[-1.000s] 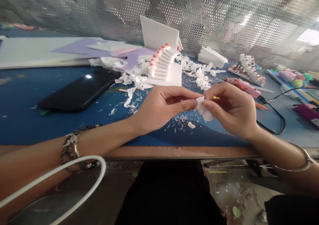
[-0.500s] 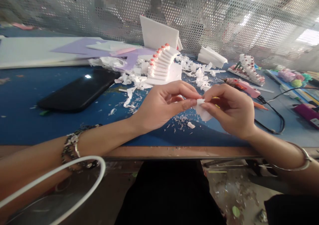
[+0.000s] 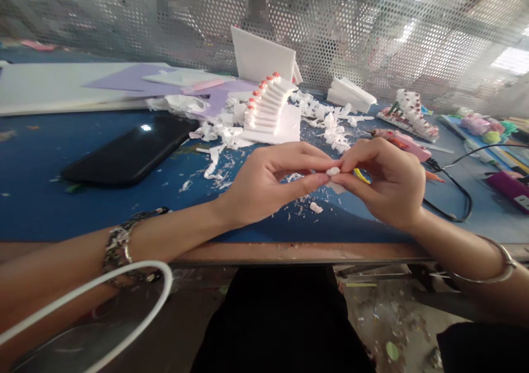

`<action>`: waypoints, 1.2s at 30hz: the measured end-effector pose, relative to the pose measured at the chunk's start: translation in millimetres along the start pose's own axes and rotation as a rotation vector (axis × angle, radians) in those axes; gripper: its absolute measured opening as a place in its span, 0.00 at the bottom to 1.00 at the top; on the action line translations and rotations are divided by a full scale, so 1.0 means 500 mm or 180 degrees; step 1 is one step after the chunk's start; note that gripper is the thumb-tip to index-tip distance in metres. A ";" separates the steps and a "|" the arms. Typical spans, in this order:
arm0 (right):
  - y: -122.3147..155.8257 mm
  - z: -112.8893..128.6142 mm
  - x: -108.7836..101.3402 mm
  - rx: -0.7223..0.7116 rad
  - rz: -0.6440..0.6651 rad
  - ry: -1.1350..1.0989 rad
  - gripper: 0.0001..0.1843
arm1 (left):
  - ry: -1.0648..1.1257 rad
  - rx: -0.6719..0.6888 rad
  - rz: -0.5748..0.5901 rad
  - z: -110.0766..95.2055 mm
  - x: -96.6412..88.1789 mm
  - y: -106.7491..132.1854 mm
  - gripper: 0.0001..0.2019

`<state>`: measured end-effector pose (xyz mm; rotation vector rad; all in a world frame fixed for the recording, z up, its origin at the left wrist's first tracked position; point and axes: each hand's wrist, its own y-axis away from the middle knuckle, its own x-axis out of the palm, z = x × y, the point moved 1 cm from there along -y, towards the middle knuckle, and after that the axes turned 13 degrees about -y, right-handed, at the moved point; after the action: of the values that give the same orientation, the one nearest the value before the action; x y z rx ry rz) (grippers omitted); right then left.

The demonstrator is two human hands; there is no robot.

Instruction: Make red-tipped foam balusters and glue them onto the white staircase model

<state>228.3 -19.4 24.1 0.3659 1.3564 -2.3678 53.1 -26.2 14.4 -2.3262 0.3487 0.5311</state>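
Note:
Between the fingertips of both hands is a small piece of thin white paper [image 3: 333, 172], crumpled at the top, its lower part hanging beneath the fingers. My left hand [image 3: 275, 183] pinches it from the left with thumb and fingers. From the right, my right hand [image 3: 384, 180] pinches the same piece, and the two sets of fingertips nearly touch. A yellow ring-shaped thing [image 3: 362, 176] shows behind the right fingers, mostly hidden. Beyond the hands stands a small white staircase model [image 3: 266, 111] on a white base, with red-topped posts along its left side.
White paper scraps [image 3: 225, 133] lie around the model. A black phone [image 3: 132, 150] rests at left, light on. At right are a pink glue gun [image 3: 407, 144] with a black cable, a red-dotted white model [image 3: 409, 114] and a purple box [image 3: 510, 191]. A perforated metal screen [image 3: 322, 42] rises behind.
The white paper has become more bunched between my fingertips, with less of it hanging down. Both hands have shifted slightly, and more of the yellow ring-shaped thing shows.

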 end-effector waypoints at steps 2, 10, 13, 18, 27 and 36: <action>0.000 0.000 0.001 0.0039 0.0000 -0.0087 0.09 | -0.0152 0.0117 -0.0004 0.000 -0.002 0.000 0.09; 0.004 0.001 0.005 0.0213 -0.0087 -0.0365 0.07 | -0.0141 -0.0024 0.0009 0.001 0.000 -0.005 0.03; 0.003 0.003 0.000 -0.0096 0.0149 -0.0142 0.13 | -0.0055 -0.0285 -0.0008 0.007 0.000 -0.007 0.05; -0.004 0.011 -0.006 -0.0569 0.0482 0.0592 0.14 | 0.0234 -0.0770 0.0143 0.016 0.000 -0.012 0.08; -0.009 0.016 -0.009 -0.0849 0.0626 0.0923 0.09 | 0.0786 -0.0854 0.0514 0.024 0.003 -0.011 0.05; -0.006 0.014 -0.007 -0.0117 0.0479 0.0479 0.07 | 0.1049 -0.0904 0.0471 0.023 0.006 -0.013 0.04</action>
<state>229.7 -23.4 31.4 0.6240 1.3841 -2.2271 54.9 -14.0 9.2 -2.6829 0.6403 0.2772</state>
